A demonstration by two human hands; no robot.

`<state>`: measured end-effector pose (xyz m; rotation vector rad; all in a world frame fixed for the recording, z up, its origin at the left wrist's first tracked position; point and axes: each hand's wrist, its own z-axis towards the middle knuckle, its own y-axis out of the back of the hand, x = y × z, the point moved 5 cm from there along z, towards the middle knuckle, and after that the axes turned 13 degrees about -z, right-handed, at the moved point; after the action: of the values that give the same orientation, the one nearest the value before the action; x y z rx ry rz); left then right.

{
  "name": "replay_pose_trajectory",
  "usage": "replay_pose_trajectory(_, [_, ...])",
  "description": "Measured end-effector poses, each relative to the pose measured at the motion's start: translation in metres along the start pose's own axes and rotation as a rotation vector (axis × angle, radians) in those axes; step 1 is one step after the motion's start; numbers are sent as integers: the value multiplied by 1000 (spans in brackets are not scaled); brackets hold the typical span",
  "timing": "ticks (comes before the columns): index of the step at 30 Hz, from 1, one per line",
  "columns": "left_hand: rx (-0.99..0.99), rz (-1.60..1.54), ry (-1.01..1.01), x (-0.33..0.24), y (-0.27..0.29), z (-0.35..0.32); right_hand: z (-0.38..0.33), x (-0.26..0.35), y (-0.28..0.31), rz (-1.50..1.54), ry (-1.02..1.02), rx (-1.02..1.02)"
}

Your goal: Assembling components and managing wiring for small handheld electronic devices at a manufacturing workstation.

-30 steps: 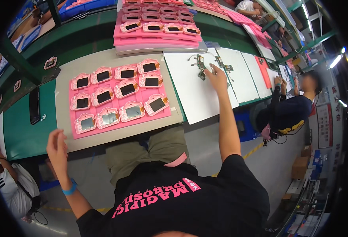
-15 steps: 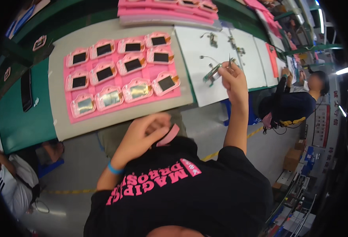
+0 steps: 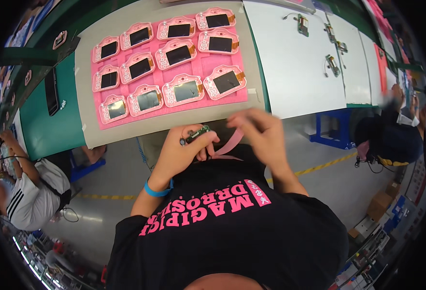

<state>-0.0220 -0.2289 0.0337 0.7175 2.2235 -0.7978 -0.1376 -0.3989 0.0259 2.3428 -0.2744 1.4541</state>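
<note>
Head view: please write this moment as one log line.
left hand: holds green circuit board | right hand: by pink strip, grip unclear | pink tray: bears pink devices

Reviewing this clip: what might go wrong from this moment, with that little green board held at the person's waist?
1. The left hand holds the circuit board off the near edge of the table, so a slip could drop it to the floor.
2. The dark round part at the board's end sticks out and might get knocked.
3. The pink strip lies close by, beside the blurred right hand, and may catch on the board.
</note>
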Motion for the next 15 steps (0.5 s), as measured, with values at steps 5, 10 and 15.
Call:
replay_pose_trajectory(5, [-78,161,-54,-33,-19,23,35,-10,47,-38,86,-198])
replay_pose_trajectory(10, [-87,257,-94,-45,-30,47,48,-11,35,-91,115,-98])
replay_pose_trajectory(15, [-134,203,-68,-47,-31,57,36,-11,36,-5,85,-19])
